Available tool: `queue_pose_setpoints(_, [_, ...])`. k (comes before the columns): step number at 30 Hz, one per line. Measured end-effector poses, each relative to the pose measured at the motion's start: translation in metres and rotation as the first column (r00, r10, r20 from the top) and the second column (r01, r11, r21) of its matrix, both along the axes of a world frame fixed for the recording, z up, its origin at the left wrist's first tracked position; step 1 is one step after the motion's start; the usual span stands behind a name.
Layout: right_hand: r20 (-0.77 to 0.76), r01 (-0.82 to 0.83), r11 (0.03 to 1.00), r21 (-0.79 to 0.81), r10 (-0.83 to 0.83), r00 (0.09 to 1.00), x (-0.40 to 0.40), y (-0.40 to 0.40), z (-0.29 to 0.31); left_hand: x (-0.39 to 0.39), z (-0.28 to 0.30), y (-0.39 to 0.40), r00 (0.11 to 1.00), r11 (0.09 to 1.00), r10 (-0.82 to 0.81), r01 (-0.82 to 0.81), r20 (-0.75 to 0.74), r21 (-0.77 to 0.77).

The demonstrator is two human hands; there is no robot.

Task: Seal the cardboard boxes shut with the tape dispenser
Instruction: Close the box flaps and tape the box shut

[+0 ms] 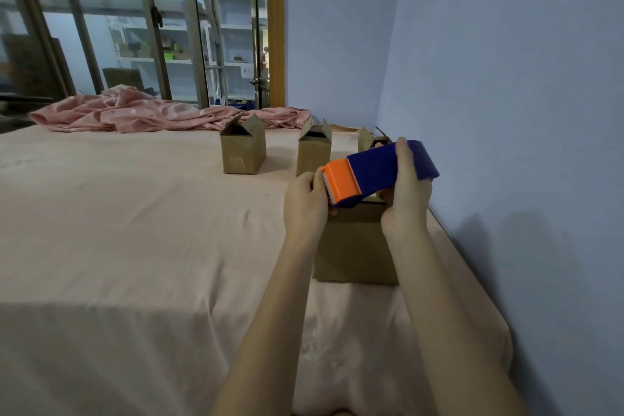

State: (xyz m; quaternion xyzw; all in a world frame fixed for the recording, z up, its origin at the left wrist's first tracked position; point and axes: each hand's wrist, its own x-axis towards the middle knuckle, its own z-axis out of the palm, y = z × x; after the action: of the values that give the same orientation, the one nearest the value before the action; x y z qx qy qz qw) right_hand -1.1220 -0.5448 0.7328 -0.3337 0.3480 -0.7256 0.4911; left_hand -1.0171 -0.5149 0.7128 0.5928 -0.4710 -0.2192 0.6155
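A blue tape dispenser (381,169) with an orange cutter end is held in the air above the nearest cardboard box (354,246). My right hand (407,194) grips its blue body, fingers wrapped over the top. My left hand (305,201) pinches at the orange toothed end; whether tape is between the fingers is hidden. Three more cardboard boxes stand farther back with flaps up: one on the left (242,152), one in the middle (312,154), and one (366,140) mostly hidden behind the dispenser.
All boxes stand on a bed with a pale pink sheet (135,230). A crumpled pink blanket (141,113) lies along the far edge. A blue wall (506,111) runs close along the right side. Glass doors and shelves are behind.
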Motion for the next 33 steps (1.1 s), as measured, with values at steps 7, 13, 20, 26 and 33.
queue_pose_setpoints(7, [-0.072,0.002,1.000,-0.020,-0.003,0.997,0.002,-0.005,-0.002,0.004,-0.006,-0.003,0.955,0.984,0.173,-0.177,0.242,-0.006])
queue_pose_setpoints(13, [0.034,0.014,0.999,0.038,-0.015,0.999,0.003,-0.010,0.000,-0.008,-0.014,-0.005,0.974,0.985,0.166,-0.172,0.157,0.027])
queue_pose_setpoints(20, [0.163,0.003,1.000,0.029,-0.007,0.987,-0.005,-0.011,0.002,-0.012,-0.014,-0.001,0.987,0.987,0.160,-0.161,-0.026,-0.006])
queue_pose_setpoints(26, [0.175,-0.028,0.999,0.030,0.023,0.984,-0.011,-0.013,0.001,-0.013,-0.005,0.004,0.989,0.998,0.062,-0.062,-0.131,0.007])
queue_pose_setpoints(33, [0.166,-0.013,0.999,0.039,0.006,0.986,-0.010,-0.012,0.000,-0.016,0.006,0.002,1.000,1.000,0.009,-0.009,-0.005,-0.001])
